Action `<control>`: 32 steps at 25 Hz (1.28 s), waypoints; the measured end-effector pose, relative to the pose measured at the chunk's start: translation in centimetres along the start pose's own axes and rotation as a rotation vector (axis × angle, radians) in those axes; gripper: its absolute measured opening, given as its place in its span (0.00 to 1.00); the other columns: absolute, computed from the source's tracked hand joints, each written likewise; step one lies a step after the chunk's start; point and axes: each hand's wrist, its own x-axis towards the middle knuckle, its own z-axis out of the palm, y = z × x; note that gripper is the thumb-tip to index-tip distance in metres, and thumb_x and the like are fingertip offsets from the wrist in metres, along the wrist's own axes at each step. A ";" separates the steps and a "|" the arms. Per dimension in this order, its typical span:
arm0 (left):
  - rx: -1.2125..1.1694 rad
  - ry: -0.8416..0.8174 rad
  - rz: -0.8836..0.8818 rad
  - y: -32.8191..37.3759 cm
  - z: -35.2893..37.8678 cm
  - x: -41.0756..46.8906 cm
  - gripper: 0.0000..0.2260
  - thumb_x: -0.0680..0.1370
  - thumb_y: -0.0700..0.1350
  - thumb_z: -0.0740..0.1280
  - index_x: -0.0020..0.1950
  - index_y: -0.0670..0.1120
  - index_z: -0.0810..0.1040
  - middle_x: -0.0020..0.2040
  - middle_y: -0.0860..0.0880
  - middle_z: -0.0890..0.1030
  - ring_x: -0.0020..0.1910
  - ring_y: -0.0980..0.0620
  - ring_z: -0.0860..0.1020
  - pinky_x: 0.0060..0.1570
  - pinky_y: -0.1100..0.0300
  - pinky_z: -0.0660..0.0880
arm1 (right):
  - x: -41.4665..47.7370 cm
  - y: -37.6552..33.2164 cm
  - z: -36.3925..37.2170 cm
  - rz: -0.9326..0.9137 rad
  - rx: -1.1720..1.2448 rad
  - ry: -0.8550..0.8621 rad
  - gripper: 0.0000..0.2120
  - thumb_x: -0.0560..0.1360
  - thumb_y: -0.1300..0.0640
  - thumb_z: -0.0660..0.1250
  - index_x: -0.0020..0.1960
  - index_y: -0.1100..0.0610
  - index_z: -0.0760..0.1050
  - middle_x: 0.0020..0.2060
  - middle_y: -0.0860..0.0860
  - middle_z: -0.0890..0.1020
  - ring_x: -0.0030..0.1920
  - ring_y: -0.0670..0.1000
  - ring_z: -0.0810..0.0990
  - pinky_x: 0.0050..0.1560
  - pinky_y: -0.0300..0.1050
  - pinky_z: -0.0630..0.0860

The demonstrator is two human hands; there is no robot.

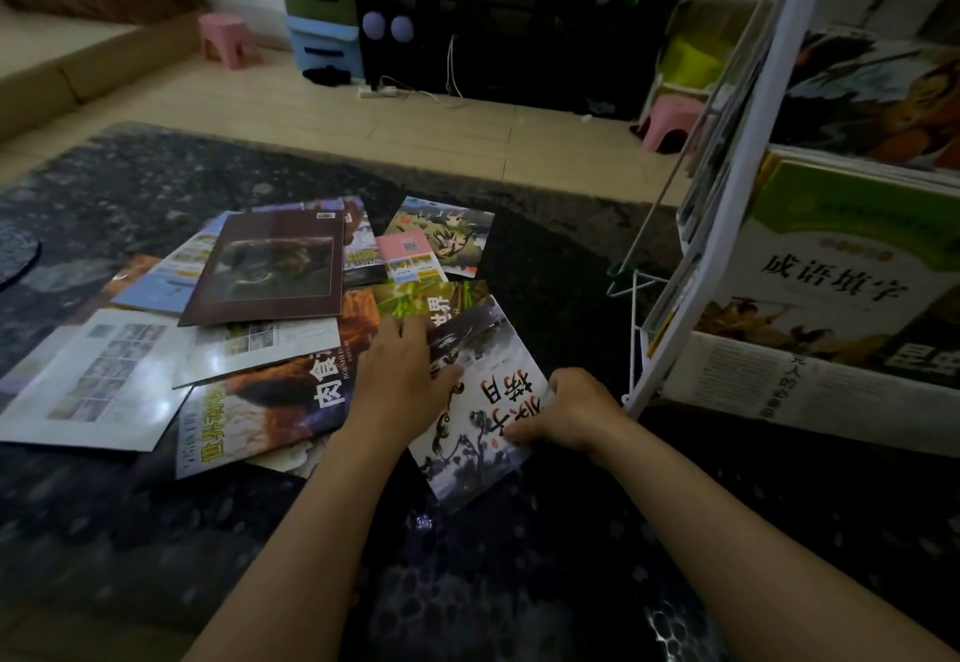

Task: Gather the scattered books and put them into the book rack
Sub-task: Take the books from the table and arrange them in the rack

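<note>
Several thin books lie scattered on a dark rug. Nearest me is a grey ink-painting book with red characters. My right hand pinches its right edge, fingers curled under it. My left hand lies on the book's upper left part, fingers spread, thumb on the cover. Around it lie a brown book, a white book, an animal book and a green book. The white book rack stands at the right with several books in it, among them a green-and-white book.
Two pink stools stand on the wooden floor beyond the rug. Green and blue storage boxes and a dark cabinet line the far wall. A power strip with cables lies on the floor.
</note>
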 end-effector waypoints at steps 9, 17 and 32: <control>-0.630 0.042 -0.333 0.1 -1.2 0.8 0.11 0.77 0.48 0.70 0.49 0.46 0.69 0.46 0.45 0.78 0.44 0.47 0.79 0.41 0.51 0.75 | -1.7 0.3 2.0 -0.023 0.879 0.116 0.12 0.75 0.64 0.72 0.54 0.53 0.73 0.52 0.56 0.83 0.51 0.56 0.83 0.54 0.59 0.81; -0.877 0.199 -0.307 0.5 -3.2 0.7 0.24 0.76 0.40 0.71 0.68 0.53 0.66 0.55 0.47 0.77 0.53 0.50 0.79 0.50 0.54 0.79 | -4.2 -2.3 -5.2 -0.530 0.148 0.265 0.26 0.76 0.67 0.60 0.64 0.41 0.72 0.52 0.43 0.79 0.54 0.47 0.76 0.51 0.43 0.76; -0.403 0.010 0.353 1.6 -2.5 -1.2 0.38 0.73 0.31 0.69 0.76 0.59 0.61 0.68 0.53 0.72 0.66 0.58 0.69 0.63 0.61 0.71 | -5.1 -0.7 -4.5 -0.627 -0.470 0.473 0.40 0.75 0.67 0.65 0.79 0.44 0.53 0.52 0.50 0.66 0.51 0.52 0.69 0.49 0.49 0.76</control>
